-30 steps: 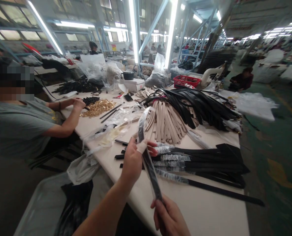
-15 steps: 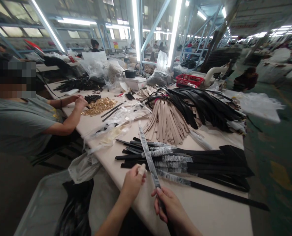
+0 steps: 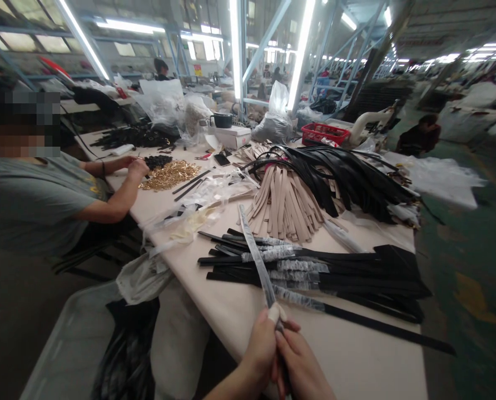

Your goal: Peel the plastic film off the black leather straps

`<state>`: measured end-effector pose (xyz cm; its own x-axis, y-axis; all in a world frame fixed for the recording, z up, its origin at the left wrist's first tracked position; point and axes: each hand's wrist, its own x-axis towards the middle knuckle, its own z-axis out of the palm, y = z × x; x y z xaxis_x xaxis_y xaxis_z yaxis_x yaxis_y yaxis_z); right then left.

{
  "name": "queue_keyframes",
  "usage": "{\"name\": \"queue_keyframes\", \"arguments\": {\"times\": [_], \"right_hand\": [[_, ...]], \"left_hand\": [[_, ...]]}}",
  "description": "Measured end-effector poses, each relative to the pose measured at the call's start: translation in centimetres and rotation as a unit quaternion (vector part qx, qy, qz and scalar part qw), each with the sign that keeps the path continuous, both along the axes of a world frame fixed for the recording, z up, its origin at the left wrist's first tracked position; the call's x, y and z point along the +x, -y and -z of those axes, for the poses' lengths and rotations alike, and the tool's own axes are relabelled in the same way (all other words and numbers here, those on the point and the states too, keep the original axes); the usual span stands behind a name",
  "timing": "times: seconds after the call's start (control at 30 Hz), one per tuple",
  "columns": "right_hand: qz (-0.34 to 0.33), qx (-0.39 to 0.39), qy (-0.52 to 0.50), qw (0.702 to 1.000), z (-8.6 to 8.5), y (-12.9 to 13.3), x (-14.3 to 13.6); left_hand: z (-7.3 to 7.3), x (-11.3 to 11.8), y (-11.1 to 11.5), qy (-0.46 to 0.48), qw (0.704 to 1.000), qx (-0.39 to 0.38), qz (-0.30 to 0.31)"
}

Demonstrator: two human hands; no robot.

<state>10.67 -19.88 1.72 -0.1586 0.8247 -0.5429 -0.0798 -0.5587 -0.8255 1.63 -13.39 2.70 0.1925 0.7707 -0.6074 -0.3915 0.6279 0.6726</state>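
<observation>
A long black strap in a clear plastic sleeve (image 3: 254,253) rises at a slant from my two hands, its far end near the beige straps. My left hand (image 3: 267,339) is closed around it, with a pale covering on one fingertip. Right below and beside it, my right hand (image 3: 296,353) grips the same strap; the two hands touch. Under the raised strap lies a pile of black straps (image 3: 356,272) on the table, several with crinkled clear sleeves (image 3: 300,266) bunched around their middles.
Beige straps (image 3: 283,205) and glossy black straps (image 3: 340,178) are heaped behind. Gold metal pieces (image 3: 170,175) lie before a co-worker (image 3: 35,194) at left. A red basket (image 3: 325,134) stands at the back. Plastic bags (image 3: 143,278) hang over the table's left edge, above a translucent bin (image 3: 51,344).
My left hand has moved right and down, from beside the strap onto it, and has closed around it next to my right hand.
</observation>
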Motion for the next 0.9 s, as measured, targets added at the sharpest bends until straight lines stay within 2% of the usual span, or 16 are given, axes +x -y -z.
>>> {"name": "queue_keyframes", "arguments": {"times": [0.07, 0.13, 0.2, 0.3, 0.37, 0.43, 0.5, 0.57, 0.63, 0.7, 0.77, 0.83, 0.9], "right_hand": [[0.002, -0.007, -0.013, 1.0, -0.3, -0.1, 0.0], [-0.01, -0.036, -0.036, 0.999, -0.5, 0.0, -0.1], [0.007, -0.032, -0.023, 0.999, -0.7, -0.1, -0.3], [0.064, 0.038, 0.049, 0.996, -0.9, -0.5, -0.3], [0.059, 0.044, 0.063, 0.995, -0.7, -0.5, -0.1], [0.03, 0.014, 0.041, 0.999, -0.3, -0.1, 0.0], [0.009, 0.006, 0.029, 1.0, 0.2, 0.7, 0.1], [0.0, 0.017, 0.036, 0.999, 0.4, 1.3, 0.1], [-0.007, 0.02, 0.037, 0.999, 0.2, 1.4, -0.1], [0.002, 0.015, 0.031, 0.999, -0.3, 0.9, -0.4], [0.018, 0.015, 0.035, 0.999, -0.7, 0.1, -0.5], [0.028, 0.024, 0.051, 0.998, -0.8, -0.4, -0.3], [0.025, 0.032, 0.062, 0.997, -0.2, -0.4, -0.1]], "left_hand": [[-0.3, -0.4, -0.5, 0.006, 1.0, 0.014, -0.004], [-0.8, -0.7, -1.1, 0.007, 0.998, 0.04, -0.04], [-0.9, -0.6, -0.8, 0.002, 0.998, 0.034, -0.05], [-0.2, 0.1, 1.3, 0.009, 0.999, -0.033, 0.009], [0.2, -0.1, 1.7, 0.033, 0.997, -0.062, 0.024], [0.0, -1.0, -0.1, 0.074, 0.996, -0.056, 0.006], [-0.7, -2.4, -3.6, 0.109, 0.993, -0.033, -0.02], [-1.5, -3.3, -6.9, 0.109, 0.993, -0.003, -0.039], [-1.7, -3.0, -8.3, 0.074, 0.996, 0.03, -0.045], [-1.1, -1.5, -6.9, 0.032, 0.997, 0.06, -0.038], [0.1, 0.3, -3.5, 0.006, 0.997, 0.072, -0.023], [1.4, 1.3, -0.1, -0.012, 0.998, 0.053, -0.005], [2.2, 1.0, 1.5, -0.008, 1.0, 0.016, 0.018]]}}
